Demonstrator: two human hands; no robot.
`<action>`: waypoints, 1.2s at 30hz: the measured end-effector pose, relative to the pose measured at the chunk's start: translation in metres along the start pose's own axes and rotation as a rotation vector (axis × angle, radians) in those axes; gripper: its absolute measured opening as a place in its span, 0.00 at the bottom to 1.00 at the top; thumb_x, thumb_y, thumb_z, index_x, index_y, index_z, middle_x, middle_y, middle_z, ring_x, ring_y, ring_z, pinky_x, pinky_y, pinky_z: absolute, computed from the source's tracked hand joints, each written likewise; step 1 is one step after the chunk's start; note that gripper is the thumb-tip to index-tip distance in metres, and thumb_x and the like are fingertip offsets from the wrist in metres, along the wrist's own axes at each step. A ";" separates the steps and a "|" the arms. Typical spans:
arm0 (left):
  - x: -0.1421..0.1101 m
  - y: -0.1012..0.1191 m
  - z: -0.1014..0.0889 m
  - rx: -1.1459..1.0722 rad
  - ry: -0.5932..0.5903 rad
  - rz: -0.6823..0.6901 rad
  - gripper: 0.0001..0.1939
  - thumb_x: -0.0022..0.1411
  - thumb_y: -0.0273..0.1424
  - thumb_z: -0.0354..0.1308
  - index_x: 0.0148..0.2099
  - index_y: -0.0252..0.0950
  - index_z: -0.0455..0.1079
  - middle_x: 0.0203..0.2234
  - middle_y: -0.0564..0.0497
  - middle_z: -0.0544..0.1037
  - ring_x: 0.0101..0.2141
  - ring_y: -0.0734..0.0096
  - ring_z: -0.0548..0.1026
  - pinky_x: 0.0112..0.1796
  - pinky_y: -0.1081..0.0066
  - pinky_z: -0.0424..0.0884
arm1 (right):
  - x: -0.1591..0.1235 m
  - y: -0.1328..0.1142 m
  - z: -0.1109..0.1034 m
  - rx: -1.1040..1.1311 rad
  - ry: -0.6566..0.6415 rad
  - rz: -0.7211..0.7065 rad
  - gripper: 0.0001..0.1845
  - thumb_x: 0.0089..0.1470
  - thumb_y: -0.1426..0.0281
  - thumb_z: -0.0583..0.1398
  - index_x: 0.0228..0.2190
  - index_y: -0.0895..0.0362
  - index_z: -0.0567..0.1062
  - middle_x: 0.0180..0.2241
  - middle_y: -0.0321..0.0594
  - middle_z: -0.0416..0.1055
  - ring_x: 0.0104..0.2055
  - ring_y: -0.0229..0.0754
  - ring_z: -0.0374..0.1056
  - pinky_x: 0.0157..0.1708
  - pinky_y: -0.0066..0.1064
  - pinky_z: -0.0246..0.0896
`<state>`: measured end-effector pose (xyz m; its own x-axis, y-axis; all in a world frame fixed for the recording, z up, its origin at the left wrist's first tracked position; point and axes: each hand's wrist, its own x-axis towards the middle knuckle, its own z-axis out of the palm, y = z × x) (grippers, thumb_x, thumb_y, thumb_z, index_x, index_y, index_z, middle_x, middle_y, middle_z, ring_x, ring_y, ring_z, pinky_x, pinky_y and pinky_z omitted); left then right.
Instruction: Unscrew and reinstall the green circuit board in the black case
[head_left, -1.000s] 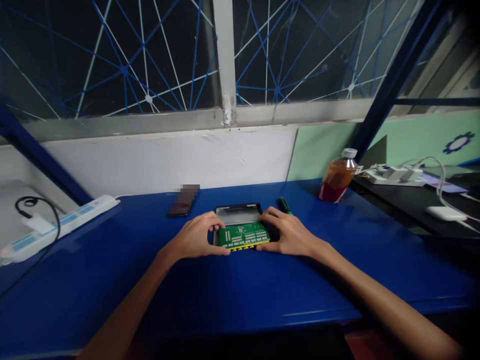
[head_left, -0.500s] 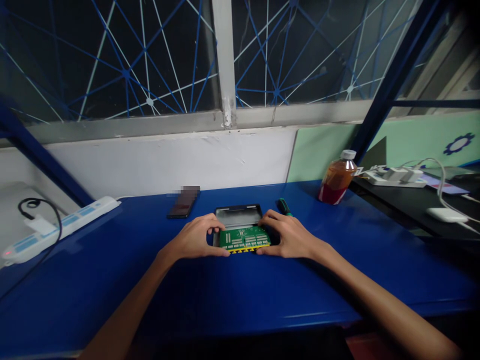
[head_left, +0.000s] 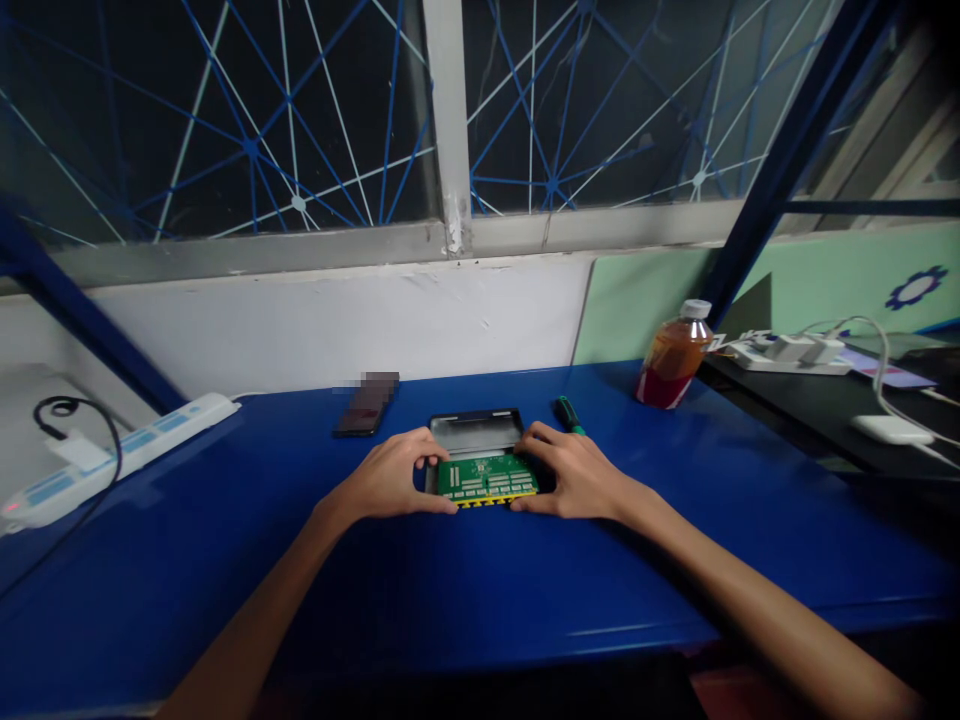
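A green circuit board point(head_left: 487, 478) with a row of yellow connectors point(head_left: 495, 499) along its near edge is held between my two hands. My left hand point(head_left: 397, 470) grips its left end, thumb at the near corner and fingers at the far side. On the right end, my right hand point(head_left: 574, 470) has the same kind of grip. Beneath and behind the board lies a dark shallow metal case point(head_left: 477, 430), its grey inside showing at the far part. Whether the board touches the case is hidden from me.
A green-and-black screwdriver handle point(head_left: 568, 413) lies behind my right hand. A dark phone point(head_left: 367, 405) rests to the left. Farther out are a bottle of reddish drink point(head_left: 673, 355) at right and a white power strip point(head_left: 127, 455) at left, on the blue table point(head_left: 465, 590).
Both hands keep their hold on the circuit board. It shifts only very slightly, its near edge tipping a little; nothing else on the table moves.
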<state>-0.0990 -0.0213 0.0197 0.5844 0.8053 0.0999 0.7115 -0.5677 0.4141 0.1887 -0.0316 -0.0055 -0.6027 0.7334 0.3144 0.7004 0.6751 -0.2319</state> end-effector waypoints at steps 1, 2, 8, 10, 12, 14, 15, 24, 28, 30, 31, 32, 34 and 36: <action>0.000 0.001 0.000 -0.003 0.004 0.001 0.27 0.43 0.50 0.65 0.43 0.39 0.74 0.35 0.48 0.71 0.34 0.61 0.70 0.32 0.69 0.62 | 0.000 0.000 0.000 -0.009 -0.003 -0.002 0.35 0.46 0.45 0.60 0.47 0.58 0.70 0.42 0.46 0.68 0.33 0.45 0.68 0.29 0.33 0.55; 0.000 0.001 -0.001 -0.007 0.009 0.000 0.27 0.43 0.50 0.65 0.43 0.39 0.74 0.35 0.48 0.72 0.34 0.61 0.70 0.31 0.69 0.62 | 0.000 0.000 0.001 -0.017 -0.006 -0.003 0.36 0.46 0.45 0.60 0.47 0.58 0.70 0.42 0.47 0.68 0.33 0.45 0.68 0.28 0.33 0.55; 0.001 0.001 0.000 0.022 0.001 -0.021 0.27 0.44 0.49 0.65 0.44 0.40 0.74 0.37 0.48 0.72 0.35 0.59 0.71 0.33 0.67 0.63 | 0.000 0.001 0.003 -0.046 0.000 -0.010 0.37 0.47 0.44 0.59 0.47 0.60 0.70 0.43 0.48 0.67 0.32 0.45 0.67 0.28 0.34 0.55; 0.001 -0.001 0.002 0.029 0.003 -0.015 0.27 0.44 0.49 0.65 0.45 0.40 0.74 0.37 0.47 0.72 0.35 0.58 0.71 0.33 0.67 0.63 | 0.000 0.001 0.003 -0.052 0.007 -0.017 0.36 0.47 0.45 0.59 0.47 0.60 0.70 0.43 0.49 0.67 0.32 0.45 0.67 0.27 0.34 0.55; 0.001 -0.001 0.003 0.036 0.005 -0.007 0.27 0.45 0.48 0.65 0.45 0.39 0.74 0.38 0.47 0.72 0.36 0.58 0.71 0.33 0.67 0.63 | 0.000 0.000 0.002 -0.059 0.012 -0.025 0.36 0.48 0.45 0.59 0.48 0.61 0.69 0.43 0.49 0.67 0.32 0.45 0.67 0.28 0.34 0.56; 0.001 -0.001 0.003 0.045 0.001 0.000 0.27 0.45 0.49 0.64 0.45 0.39 0.74 0.38 0.47 0.72 0.36 0.58 0.71 0.33 0.67 0.63 | 0.000 0.001 0.002 -0.073 0.013 -0.028 0.36 0.48 0.46 0.59 0.48 0.61 0.69 0.44 0.49 0.67 0.33 0.45 0.68 0.28 0.35 0.57; 0.001 -0.001 0.003 0.052 -0.002 -0.001 0.27 0.46 0.50 0.63 0.45 0.39 0.74 0.38 0.47 0.72 0.36 0.58 0.71 0.33 0.67 0.63 | 0.000 0.001 0.003 -0.081 0.012 -0.029 0.36 0.48 0.45 0.59 0.48 0.61 0.69 0.44 0.48 0.67 0.33 0.45 0.68 0.28 0.35 0.57; -0.001 0.004 0.000 0.085 -0.032 -0.022 0.29 0.48 0.51 0.62 0.49 0.42 0.72 0.40 0.48 0.71 0.38 0.58 0.71 0.36 0.64 0.65 | 0.000 0.001 0.002 -0.094 -0.006 -0.035 0.36 0.49 0.44 0.58 0.50 0.57 0.68 0.44 0.46 0.67 0.36 0.47 0.69 0.30 0.36 0.61; -0.001 0.003 0.001 0.082 -0.033 -0.015 0.29 0.48 0.51 0.62 0.49 0.42 0.73 0.40 0.47 0.71 0.38 0.57 0.71 0.36 0.63 0.66 | 0.000 0.001 0.002 -0.085 0.004 -0.031 0.39 0.47 0.42 0.57 0.50 0.57 0.68 0.44 0.47 0.67 0.35 0.47 0.69 0.30 0.36 0.61; -0.001 0.002 0.001 0.085 -0.036 -0.012 0.29 0.49 0.51 0.62 0.50 0.42 0.72 0.40 0.47 0.71 0.38 0.57 0.71 0.36 0.63 0.65 | 0.000 0.002 0.002 -0.087 0.013 -0.021 0.40 0.46 0.41 0.57 0.50 0.57 0.68 0.44 0.47 0.67 0.35 0.48 0.70 0.30 0.36 0.61; -0.001 0.002 0.001 0.088 -0.040 -0.012 0.29 0.49 0.51 0.62 0.50 0.42 0.72 0.40 0.47 0.71 0.38 0.57 0.71 0.36 0.64 0.65 | 0.000 0.002 0.002 -0.089 0.018 -0.014 0.41 0.46 0.40 0.57 0.50 0.58 0.68 0.45 0.48 0.67 0.35 0.48 0.70 0.30 0.37 0.61; -0.001 0.002 0.001 0.090 -0.043 -0.011 0.30 0.49 0.51 0.62 0.51 0.42 0.72 0.40 0.47 0.71 0.38 0.58 0.71 0.36 0.64 0.65 | 0.000 0.002 0.002 -0.092 0.023 -0.006 0.42 0.45 0.40 0.57 0.51 0.57 0.68 0.45 0.48 0.67 0.36 0.48 0.70 0.30 0.37 0.62; -0.001 0.001 0.001 0.096 -0.051 -0.009 0.30 0.49 0.51 0.62 0.52 0.42 0.71 0.40 0.47 0.71 0.38 0.58 0.71 0.35 0.64 0.65 | 0.000 0.003 0.000 -0.098 0.035 0.008 0.43 0.44 0.40 0.58 0.51 0.57 0.68 0.46 0.48 0.67 0.36 0.49 0.70 0.30 0.38 0.62; -0.001 0.002 0.000 0.097 -0.057 -0.005 0.31 0.49 0.51 0.62 0.52 0.42 0.71 0.39 0.46 0.71 0.38 0.57 0.71 0.35 0.64 0.65 | 0.000 0.004 -0.002 -0.098 0.047 0.014 0.43 0.44 0.40 0.58 0.52 0.57 0.68 0.46 0.49 0.67 0.37 0.50 0.70 0.31 0.39 0.63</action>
<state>-0.0983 -0.0227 0.0200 0.5996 0.7990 0.0455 0.7474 -0.5794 0.3251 0.1920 -0.0290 -0.0047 -0.5758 0.7366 0.3548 0.7441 0.6520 -0.1459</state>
